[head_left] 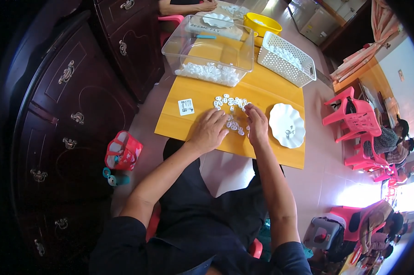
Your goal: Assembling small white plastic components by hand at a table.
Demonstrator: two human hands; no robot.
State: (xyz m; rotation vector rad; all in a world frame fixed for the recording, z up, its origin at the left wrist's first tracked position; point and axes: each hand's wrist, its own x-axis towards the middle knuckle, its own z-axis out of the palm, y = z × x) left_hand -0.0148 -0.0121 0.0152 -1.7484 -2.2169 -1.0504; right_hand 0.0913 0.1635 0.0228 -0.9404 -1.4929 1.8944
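A loose group of small white oval pieces with two holes each (237, 101) lies on the yellow wooden table. My left hand (209, 131) rests palm down at the group's left side, fingers stretched out and thumb apart. On the other side, my right hand (258, 124) stands more on edge, fingers extended, with the fingertips beside the pieces. More of these pieces (233, 126), some turned over, lie between my two hands. Whether a piece is under the right fingertips cannot be made out. Right of that hand sits a white scalloped plate (280, 118) holding several tiny dark bits.
A clear plastic bin (207, 57) with white pieces stands beyond my hands, beside a white perforated basket (308, 78). Farther back is a yellow basin (273, 26). A white printed card (186, 107) lies left. Across the table sits another person (188, 7); dark cabinets (74, 105) stand left.
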